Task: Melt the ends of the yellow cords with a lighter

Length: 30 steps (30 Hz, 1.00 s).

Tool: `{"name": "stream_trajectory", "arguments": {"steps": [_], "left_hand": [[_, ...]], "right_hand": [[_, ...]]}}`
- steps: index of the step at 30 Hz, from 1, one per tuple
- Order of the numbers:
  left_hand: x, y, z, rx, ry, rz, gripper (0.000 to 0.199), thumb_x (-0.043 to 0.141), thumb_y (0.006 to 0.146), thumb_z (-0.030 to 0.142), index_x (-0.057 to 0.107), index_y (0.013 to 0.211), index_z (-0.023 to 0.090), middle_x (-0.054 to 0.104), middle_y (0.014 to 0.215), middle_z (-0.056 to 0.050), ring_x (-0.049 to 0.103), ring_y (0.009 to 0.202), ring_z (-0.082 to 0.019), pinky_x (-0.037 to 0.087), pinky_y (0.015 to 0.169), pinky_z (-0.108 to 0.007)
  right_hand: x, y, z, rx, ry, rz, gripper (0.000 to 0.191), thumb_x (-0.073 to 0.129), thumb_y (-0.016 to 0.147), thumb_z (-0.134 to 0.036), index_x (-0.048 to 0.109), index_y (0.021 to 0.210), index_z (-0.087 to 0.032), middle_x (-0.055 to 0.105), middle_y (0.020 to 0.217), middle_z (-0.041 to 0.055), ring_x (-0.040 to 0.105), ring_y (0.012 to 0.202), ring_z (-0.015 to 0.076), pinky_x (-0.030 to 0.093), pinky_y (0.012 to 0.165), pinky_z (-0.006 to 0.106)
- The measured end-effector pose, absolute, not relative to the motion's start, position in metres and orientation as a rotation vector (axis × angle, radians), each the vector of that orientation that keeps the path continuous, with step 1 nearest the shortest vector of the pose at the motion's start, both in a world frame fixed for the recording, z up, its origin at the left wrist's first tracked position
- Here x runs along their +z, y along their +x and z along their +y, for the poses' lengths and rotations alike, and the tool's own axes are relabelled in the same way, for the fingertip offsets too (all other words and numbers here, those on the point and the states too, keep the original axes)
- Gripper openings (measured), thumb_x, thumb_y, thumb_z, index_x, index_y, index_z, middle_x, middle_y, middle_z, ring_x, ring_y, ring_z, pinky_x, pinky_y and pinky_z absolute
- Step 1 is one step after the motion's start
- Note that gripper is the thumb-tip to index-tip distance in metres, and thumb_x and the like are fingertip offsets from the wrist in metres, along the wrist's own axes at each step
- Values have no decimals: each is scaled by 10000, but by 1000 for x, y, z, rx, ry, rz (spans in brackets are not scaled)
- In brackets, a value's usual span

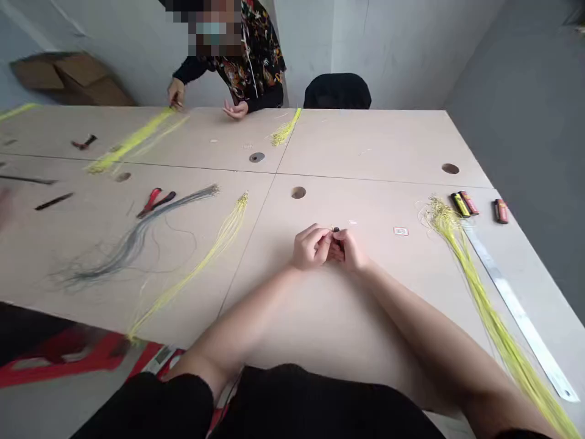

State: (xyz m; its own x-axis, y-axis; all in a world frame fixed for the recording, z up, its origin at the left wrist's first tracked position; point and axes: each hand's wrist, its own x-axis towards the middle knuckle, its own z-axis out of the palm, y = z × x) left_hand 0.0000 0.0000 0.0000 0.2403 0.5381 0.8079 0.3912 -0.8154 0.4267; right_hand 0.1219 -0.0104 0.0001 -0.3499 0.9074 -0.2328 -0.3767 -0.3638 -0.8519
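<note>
Over the middle of the table my left hand [311, 247] and my right hand [348, 251] meet, their fingertips pinched close together. Between them shows a small dark round piece [336, 230], with a bit of yellow at its left side; its kind is too small to make out. My right thumb and fingers close on the dark piece from the right. The left thumb and forefinger pinch at the yellow bit, most of which the fingers hide. A small label with a red border [401, 231] lies on the table to the right of my hands.
Right of me lie a yellow wire bundle [475, 286], a steel ruler [521, 311] and several batteries [501, 211]. Leftward are another yellow bundle [214, 247], a grey wire bundle [132, 241] and red-handled pliers [154, 202]. Across the table [384, 146], a person's hand [176, 93] holds yellow strands.
</note>
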Motion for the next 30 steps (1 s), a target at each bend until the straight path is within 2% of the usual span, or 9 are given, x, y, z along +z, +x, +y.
{"name": "stream_trajectory", "arguments": {"steps": [10, 17, 20, 25, 27, 30], "left_hand": [[1, 1, 0, 1613, 2304, 893, 155, 487, 885, 162, 580, 761, 160, 608, 653, -25, 525, 560, -85, 391, 491, -201], [1, 0, 0, 1599, 2130, 979, 210, 494, 902, 216, 615, 743, 150, 591, 629, -16, 452, 514, -71, 366, 488, -208], [1, -1, 3, 1593, 2016, 1051, 246, 500, 905, 259, 618, 719, 151, 583, 623, -13, 435, 506, -70, 352, 480, -211], [-2, 0, 6, 1550, 2011, 1055, 266, 512, 896, 265, 596, 669, 154, 504, 559, 13, 405, 490, -69, 331, 477, -214], [-2, 0, 6, 1517, 2048, 1044, 259, 512, 895, 264, 595, 674, 157, 490, 552, 18, 399, 485, -70, 322, 475, -216], [-2, 0, 5, 1489, 2075, 1034, 255, 505, 898, 266, 582, 679, 161, 497, 560, 17, 404, 487, -74, 315, 476, -219]], "right_hand": [[-4, 124, -7, 1909, -835, -941, 347, 415, 696, -403, 303, 424, -218, 204, 331, -45, 165, 339, 73, 152, 374, 257], [-3, 129, -9, 1869, -743, -905, 444, 461, 713, -542, 304, 454, -216, 210, 350, -64, 154, 346, 64, 159, 371, 236], [-1, 132, -8, 1702, -734, -815, 476, 540, 705, -571, 316, 492, -210, 232, 384, -75, 179, 369, 59, 186, 384, 223], [-2, 131, -3, 1379, -905, -747, 298, 743, 627, -396, 525, 678, -200, 293, 437, -99, 256, 406, 55, 241, 424, 224], [-5, 131, -2, 1344, -932, -780, 293, 744, 633, -409, 593, 759, -192, 313, 438, -98, 271, 403, 58, 250, 424, 234], [-9, 130, -1, 1334, -945, -860, 302, 742, 644, -433, 636, 770, -180, 354, 434, -84, 289, 395, 60, 253, 416, 243]]}}
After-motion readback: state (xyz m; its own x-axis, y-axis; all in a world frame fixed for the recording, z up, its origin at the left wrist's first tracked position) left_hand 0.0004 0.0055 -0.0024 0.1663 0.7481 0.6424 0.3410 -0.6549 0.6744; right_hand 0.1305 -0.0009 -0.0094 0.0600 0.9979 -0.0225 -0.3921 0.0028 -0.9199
